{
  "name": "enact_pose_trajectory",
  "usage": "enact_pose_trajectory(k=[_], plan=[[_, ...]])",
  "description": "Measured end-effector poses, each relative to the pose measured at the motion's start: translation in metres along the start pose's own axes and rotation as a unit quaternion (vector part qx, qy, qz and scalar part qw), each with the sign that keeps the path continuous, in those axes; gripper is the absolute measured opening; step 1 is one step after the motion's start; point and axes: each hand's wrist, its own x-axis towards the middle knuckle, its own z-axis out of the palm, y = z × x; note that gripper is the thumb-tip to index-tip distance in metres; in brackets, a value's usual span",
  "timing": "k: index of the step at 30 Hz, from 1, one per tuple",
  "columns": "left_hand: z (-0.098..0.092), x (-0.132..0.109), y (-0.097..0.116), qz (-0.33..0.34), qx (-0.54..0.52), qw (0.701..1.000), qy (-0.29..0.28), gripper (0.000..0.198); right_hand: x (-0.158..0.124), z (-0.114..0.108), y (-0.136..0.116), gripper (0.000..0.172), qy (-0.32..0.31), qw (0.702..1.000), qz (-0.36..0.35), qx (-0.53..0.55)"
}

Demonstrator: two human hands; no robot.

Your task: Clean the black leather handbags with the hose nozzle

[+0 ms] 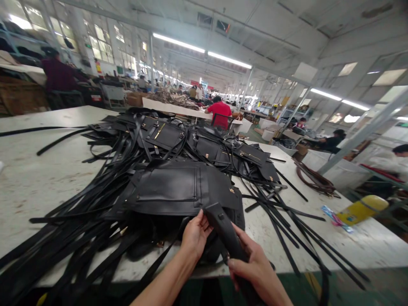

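Note:
A wide black leather strap (223, 231) stands up between my two hands, a small fitting near its upper end. My right hand (255, 261) is closed round the lower part, thumb on its near face. At its upper left edge, my left hand (195, 233) pinches it with thumb and bent fingers; part of this grip is hidden. Just beyond lies a black leather bag (168, 185) on the worktable (28, 170), its flat pocketed panel facing up. The bag's near side hangs in shadow under my hands.
Behind the bag are piled more black bags (168, 136) with gold zips. Loose black straps (79, 221) spread left and others right. A yellow bottle-like object (363, 209) and coiled brown straps (314, 178) lie at the right. A person in red (219, 112) sits beyond.

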Motion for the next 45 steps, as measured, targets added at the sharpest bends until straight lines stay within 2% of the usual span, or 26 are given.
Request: enact_pose_trajectory(k=[4,7,10,15,18,22,25,28,35,41,45], plan=[[-0.002,-0.004,-0.001,0.001,-0.018,1.0,0.016,0.015,0.021,0.002,-0.008,0.077,0.063,0.996,-0.054,0.019],[-0.002,-0.006,0.004,-0.013,-0.021,1.0,0.016,0.014,0.015,-0.008,-0.008,0.082,0.093,0.992,-0.076,0.025],[-0.003,-0.005,0.007,-0.035,-0.022,0.999,0.016,0.014,-0.004,-0.013,0.0,0.085,0.047,0.997,-0.049,0.038],[-0.004,0.002,0.007,-0.062,-0.028,0.997,0.023,0.009,-0.015,0.001,0.014,0.085,-0.007,0.998,0.007,0.062],[-0.001,0.002,0.009,-0.079,-0.033,0.996,0.028,0.007,-0.005,0.004,0.018,0.086,0.005,0.996,-0.026,0.088],[0.006,-0.002,0.018,-0.112,-0.038,0.993,0.02,0.008,-0.001,-0.013,0.024,0.091,0.001,0.99,-0.073,0.117],[0.008,-0.002,0.023,-0.131,-0.039,0.991,0.002,0.013,-0.006,-0.025,0.033,0.093,-0.043,0.989,-0.064,0.125],[0.007,0.001,0.023,-0.142,-0.032,0.989,-0.02,0.014,-0.007,-0.025,0.038,0.092,-0.071,0.99,-0.04,0.118],[-0.002,0.002,0.016,-0.151,-0.03,0.986,-0.06,0.006,0.016,-0.001,0.02,0.082,-0.07,0.989,-0.058,0.113],[-0.008,0.0,0.018,-0.157,-0.052,0.984,-0.074,0.01,0.011,-0.01,0.016,0.081,-0.017,0.99,-0.077,0.12],[-0.009,0.0,0.018,-0.152,-0.053,0.984,-0.072,0.012,-0.003,-0.014,0.018,0.086,-0.035,0.993,-0.054,0.097]])
